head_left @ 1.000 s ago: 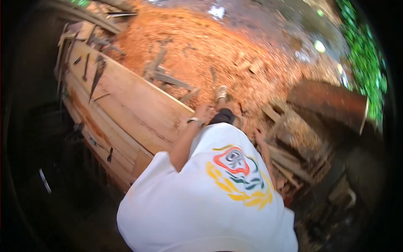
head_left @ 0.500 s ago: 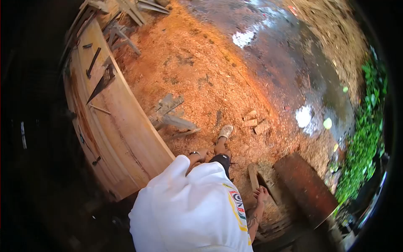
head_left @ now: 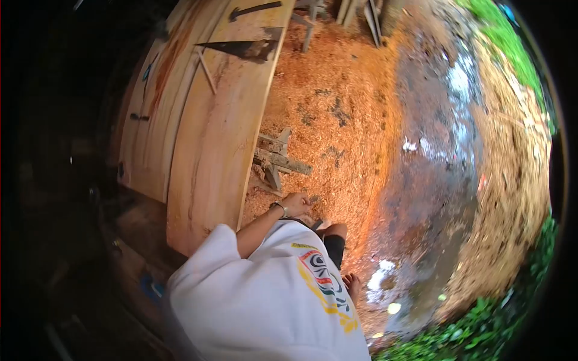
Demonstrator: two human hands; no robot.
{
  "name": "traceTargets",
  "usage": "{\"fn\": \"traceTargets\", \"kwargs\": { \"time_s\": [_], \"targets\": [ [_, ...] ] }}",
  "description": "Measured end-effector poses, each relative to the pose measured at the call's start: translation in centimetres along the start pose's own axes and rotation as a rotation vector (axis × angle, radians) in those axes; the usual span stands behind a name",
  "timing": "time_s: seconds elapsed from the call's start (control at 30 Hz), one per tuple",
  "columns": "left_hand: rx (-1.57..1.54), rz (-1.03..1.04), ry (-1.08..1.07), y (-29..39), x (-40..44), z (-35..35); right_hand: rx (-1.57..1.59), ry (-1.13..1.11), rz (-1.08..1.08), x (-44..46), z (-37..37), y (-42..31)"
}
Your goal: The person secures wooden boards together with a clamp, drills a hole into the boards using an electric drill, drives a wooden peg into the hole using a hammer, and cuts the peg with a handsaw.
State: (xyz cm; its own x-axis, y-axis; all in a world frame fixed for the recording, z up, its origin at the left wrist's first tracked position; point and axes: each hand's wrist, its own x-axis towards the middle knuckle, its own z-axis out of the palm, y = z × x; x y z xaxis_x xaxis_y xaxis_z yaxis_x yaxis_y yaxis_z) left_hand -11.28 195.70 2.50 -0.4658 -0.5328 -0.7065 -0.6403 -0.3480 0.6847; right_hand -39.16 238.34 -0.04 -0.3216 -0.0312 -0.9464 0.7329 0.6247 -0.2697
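Note:
My left hand [head_left: 295, 204], with a band at the wrist, hangs beside the near end of a wide plank [head_left: 208, 156], apart from it. Its fingers are loosely bent and nothing shows in them. My right hand [head_left: 352, 284] is low at my right side, partly hidden by my white shirt; its visible fingers are slightly apart and hold nothing that I can see. On the planks farther off lie a handsaw [head_left: 247, 49], a dark hammer-like tool [head_left: 256, 10] and a thin wooden stick [head_left: 207, 72].
A wooden trestle [head_left: 282, 161] juts out beside the planks above orange wood shavings [head_left: 343, 90]. Wet, muddy ground [head_left: 421, 180] with puddles runs along the right, with green plants [head_left: 475, 322] at the lower right. More timber [head_left: 361, 15] stands at the far end.
My view has turned right and moved closer to the planks. My left hand now shows more fully ahead of me, while my right arm has dropped largely behind my shirt. The tools remain lying on the planks.

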Motion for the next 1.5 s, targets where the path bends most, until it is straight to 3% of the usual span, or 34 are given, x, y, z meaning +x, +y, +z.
{"fn": "traceTargets", "kwargs": {
  "time_s": [0.03,0.13,0.2,0.27,0.37,0.47,0.5,0.6,0.67,0.77,0.83,0.87,0.9,0.93,0.97,1.0,1.03,1.1,1.13,1.17,1.23,1.27,1.3,1.33,1.37,1.4,1.43,1.5],
  "targets": [
    [0.026,0.191,0.12,-1.0,0.8,-0.9,-0.008,-0.131,-0.059,1.2,0.3,-2.9],
    [0.057,0.045,0.327,1.8,-0.4,-4.1,-0.194,-0.21,-0.135,3.5,4.6,-14.1],
    [0.004,-0.077,0.3,3.7,0.0,-6.0,-0.173,-0.317,-0.091,14.1,4.5,-18.7],
    [0.021,-0.1,0.33,5.3,1.2,-7.7,-0.189,-0.578,-0.294,20.1,5.3,-25.4],
    [0.058,-0.031,0.457,12.2,2.8,-9.5,-0.334,-0.296,-0.312,16.0,12.9,-39.2],
    [0.043,0.03,0.703,12.8,6.7,-11.1,-0.451,-0.284,-0.257,18.3,16.9,-49.7],
    [-0.07,0.077,0.747,13.6,7.2,-12.2,-0.533,-0.375,-0.305,18.9,17.8,-53.3],
    [-0.4,0.12,0.95,11.0,10.6,-15.8,-0.807,-0.261,-0.327,21.4,25.6,-63.8],
    [-0.572,0.084,1.03,12.3,10.5,-19.9,-0.815,-0.255,-0.368,24.1,32.0,-70.1],
    [-0.257,0.11,1.3,9.9,12.1,-28.1,-0.837,-0.407,-0.49,24.0,43.1,-77.2],
    [-0.174,0.061,1.436,6.0,13.6,-34.9,-0.812,-0.408,-0.584,20.2,52.4,-80.0],
    [-0.095,-0.023,1.539,3.6,14.7,-38.5,-0.84,-0.561,-0.669,19.0,56.3,-81.2],
    [-0.02,-0.023,1.679,2.1,15.6,-41.9,-0.798,-0.749,-0.595,19.6,60.6,-83.0],
    [0.474,-0.246,1.612,2.1,15.3,-45.5,-0.573,-0.908,-0.388,18.5,65.0,-84.2],
    [0.743,-0.539,1.521,-3.2,16.9,-49.0,-0.804,-0.618,-0.654,14.2,70.0,-83.4],
    [0.223,-0.679,1.552,1.8,16.6,-51.9,-0.761,-0.683,-0.572,12.2,74.2,-83.4],
    [0.498,-0.859,1.562,-7.0,19.7,-53.7,-0.791,-0.645,-0.589,10.2,78.2,-82.9],
    [0.357,-1.126,1.513,1.3,19.5,-56.2,-0.893,-0.828,-0.725,9.0,85.4,-82.6],
    [0.129,-1.007,1.485,1.4,19.1,-57.8,-1.121,-0.728,-0.921,6.2,89.3,-82.3],
    [-0.103,-0.905,1.451,0.9,18.7,-59.4,-1.153,-0.764,-1.04,4.5,92.9,-81.9],
    [0.558,-0.68,1.626,-6.2,20.6,-58.5,-1.199,-0.813,-1.296,0.9,100.1,-81.1],
    [0.282,-0.762,1.436,-2.0,19.7,-60.0,-1.183,-0.868,-1.661,-1.2,102.8,-80.8],
    [0.039,-0.867,1.227,2.3,18.7,-61.5,-1.249,-0.845,-1.807,-0.5,106.4,-80.1],
    [-0.009,-0.836,1.249,1.4,18.6,-61.5,-1.199,-0.769,-1.736,-4.9,108.9,-79.9],
    [-0.062,-0.808,1.268,-0.5,18.6,-61.1,-1.309,-0.682,-1.877,-8.4,111.6,-80.1],
    [-0.513,-0.602,1.475,2.5,18.4,-61.0,-1.355,-0.675,-1.957,-9.7,114.2,-79.9],
    [-0.974,-0.352,1.631,5.7,18.7,-59.5,-1.334,-0.701,-2.201,-9.4,116.9,-79.5],
    [-1.033,-0.377,1.737,10.5,19.1,-59.1,-1.511,-0.708,-2.312,-7.7,121.7,-78.1]
  ]
}}
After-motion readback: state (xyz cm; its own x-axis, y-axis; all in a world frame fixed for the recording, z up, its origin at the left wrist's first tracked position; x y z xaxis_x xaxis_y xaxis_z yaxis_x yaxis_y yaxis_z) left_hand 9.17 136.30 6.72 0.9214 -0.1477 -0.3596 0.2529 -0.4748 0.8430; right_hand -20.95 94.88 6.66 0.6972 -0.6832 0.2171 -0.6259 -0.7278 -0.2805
